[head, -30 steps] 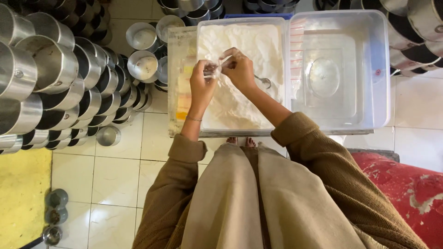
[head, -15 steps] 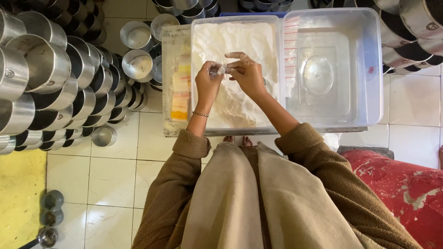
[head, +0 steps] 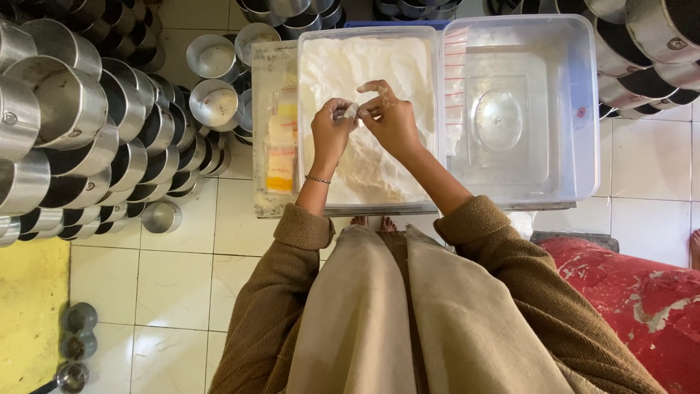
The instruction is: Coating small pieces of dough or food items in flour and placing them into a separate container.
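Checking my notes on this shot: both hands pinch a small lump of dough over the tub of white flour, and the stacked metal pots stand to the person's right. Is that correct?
Not quite. In the head view the stacked metal pots stand to the person's left, not right. The rest holds: the left hand and right hand pinch a small lump of dough over the tub of white flour.

White flour (head: pixel 364 168), clear tub (head: pixel 583 109), silver pots (head: pixel 65 109)

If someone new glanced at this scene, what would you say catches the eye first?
Probably the two hands, left hand and right hand, pinching a small white lump together over a clear tub of white dough at top centre. Next, the stacked metal pots filling the left side, and the empty clear lid lying to the right of the tub.
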